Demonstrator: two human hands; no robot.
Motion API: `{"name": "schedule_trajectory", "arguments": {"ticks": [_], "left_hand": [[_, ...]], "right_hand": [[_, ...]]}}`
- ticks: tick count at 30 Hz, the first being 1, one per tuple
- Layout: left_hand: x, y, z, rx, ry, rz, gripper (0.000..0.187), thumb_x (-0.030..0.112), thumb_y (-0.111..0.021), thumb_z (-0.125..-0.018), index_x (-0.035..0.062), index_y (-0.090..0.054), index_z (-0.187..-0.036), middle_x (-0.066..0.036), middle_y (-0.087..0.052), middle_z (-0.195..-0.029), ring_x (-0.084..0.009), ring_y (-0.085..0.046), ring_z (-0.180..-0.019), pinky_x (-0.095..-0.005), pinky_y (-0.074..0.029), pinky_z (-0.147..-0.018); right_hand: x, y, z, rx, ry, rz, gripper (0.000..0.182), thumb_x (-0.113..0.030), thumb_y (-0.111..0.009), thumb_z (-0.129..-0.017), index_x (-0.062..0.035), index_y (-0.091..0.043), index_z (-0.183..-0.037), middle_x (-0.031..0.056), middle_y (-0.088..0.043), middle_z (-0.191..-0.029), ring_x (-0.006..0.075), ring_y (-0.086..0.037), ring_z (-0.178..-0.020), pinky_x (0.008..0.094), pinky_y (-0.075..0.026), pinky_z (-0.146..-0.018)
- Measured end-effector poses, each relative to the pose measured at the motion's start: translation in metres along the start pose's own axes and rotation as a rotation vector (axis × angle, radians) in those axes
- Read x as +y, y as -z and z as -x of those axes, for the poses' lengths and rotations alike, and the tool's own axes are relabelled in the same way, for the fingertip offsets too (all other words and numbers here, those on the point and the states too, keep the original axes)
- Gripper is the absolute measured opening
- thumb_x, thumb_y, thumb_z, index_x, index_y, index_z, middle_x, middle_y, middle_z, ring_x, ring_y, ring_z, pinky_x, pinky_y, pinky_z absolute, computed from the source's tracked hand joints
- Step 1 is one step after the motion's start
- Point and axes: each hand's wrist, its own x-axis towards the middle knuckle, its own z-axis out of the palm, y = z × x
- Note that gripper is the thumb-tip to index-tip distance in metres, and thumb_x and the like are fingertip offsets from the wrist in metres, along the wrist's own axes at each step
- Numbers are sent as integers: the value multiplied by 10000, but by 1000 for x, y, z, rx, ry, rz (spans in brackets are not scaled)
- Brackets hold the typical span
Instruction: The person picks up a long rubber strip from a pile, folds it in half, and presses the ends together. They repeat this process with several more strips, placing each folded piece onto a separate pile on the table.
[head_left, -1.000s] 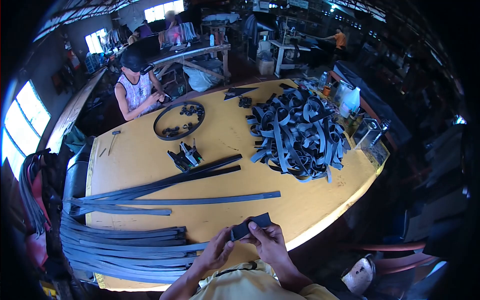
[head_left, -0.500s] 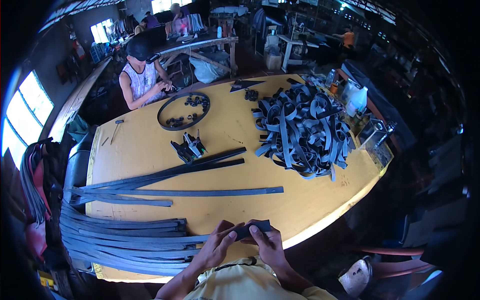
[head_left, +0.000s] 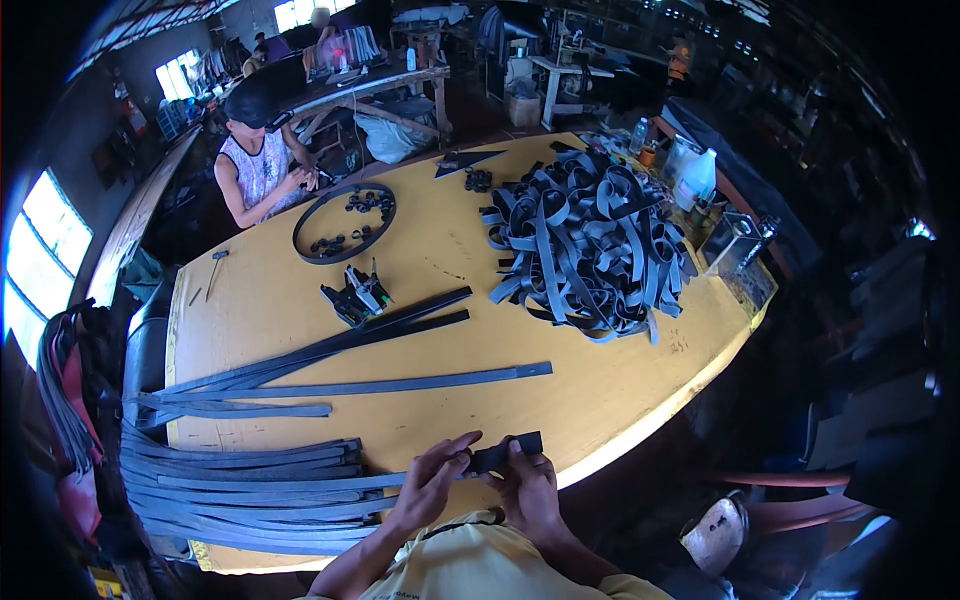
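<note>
Close to my body, a dark leather strap runs through both hands, its flat end sticking up past the right one. My right hand pinches it near that end, thumb on top. My left hand keeps the strap in a loose hold farther along, index finger raised off it; its lower fingers are partly hidden. Left of my hands lies a bundle of similar straps along the table's near edge. Beyond it, more straps stretch across the yellow table.
A tangled heap of cut straps covers the right side. Near the middle are dark-handled tools; behind them, a strap hoop rings small coiled pieces. A hammer lies left. Bottles stand far right. A person sits opposite.
My left index finger has lifted from the strap and its thumb has drawn back slightly. My right hand still grips near the end. The whole view has shifted slightly.
</note>
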Motion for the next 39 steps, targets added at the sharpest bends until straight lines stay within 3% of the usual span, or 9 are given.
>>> {"name": "schedule_trajectory", "arguments": {"ticks": [3,5,11,24,30,36,39], "left_hand": [[-3,-5,0,43,-76,43,350,104,-496,-940,-21,-570,-1259,-49,-578,-969,-115,-514,-874,-229,-405,-803],[5,-9,2,99,-48,72,349,23,-478,-958,12,-517,-1304,-37,-516,-926,-109,-491,-881,-245,-406,-860],[-11,-13,4,114,-119,227,365,-12,-506,-942,52,-426,-1293,-43,-485,-1011,-98,-474,-946,-255,-399,-882],[-12,-19,17,50,-223,261,323,-71,-498,-927,46,-402,-1212,-82,-489,-1050,-119,-505,-976,-262,-407,-880],[-14,-20,26,117,-352,180,326,-130,-536,-871,34,-419,-1128,-77,-518,-956,-127,-534,-889,-273,-447,-795],[-21,-2,38,68,-471,-171,333,-141,-571,-842,18,-415,-1090,-115,-551,-936,-160,-572,-848,-291,-468,-770],[-17,2,42,119,-571,-301,335,-87,-671,-801,19,-471,-1048,-131,-623,-873,-203,-651,-746,-292,-513,-666]], "right_hand": [[-4,-4,0,-21,11,-16,168,-184,-480,-992,-57,-582,-1035,65,-642,-970,190,-652,-924,330,-583,-751],[-6,-7,1,1,-20,-70,179,-207,-493,-985,-62,-555,-1071,63,-632,-1002,182,-637,-943,317,-578,-766],[-7,3,2,36,-37,-95,228,-227,-544,-960,-84,-536,-1138,44,-614,-1070,168,-596,-1005,334,-527,-800],[-12,8,-5,80,-86,-206,212,-212,-466,-986,-77,-547,-1128,40,-636,-1038,143,-626,-943,300,-533,-783],[-23,17,-12,81,10,-231,164,-186,-483,-976,-83,-596,-1034,21,-661,-957,132,-633,-910,293,-533,-750],[-29,21,-11,142,115,-189,157,-179,-499,-971,-83,-596,-1049,9,-652,-938,125,-636,-838,291,-532,-719],[-34,22,-9,144,209,-101,156,-171,-502,-972,-77,-596,-1055,4,-645,-926,125,-637,-831,300,-536,-705]]}}
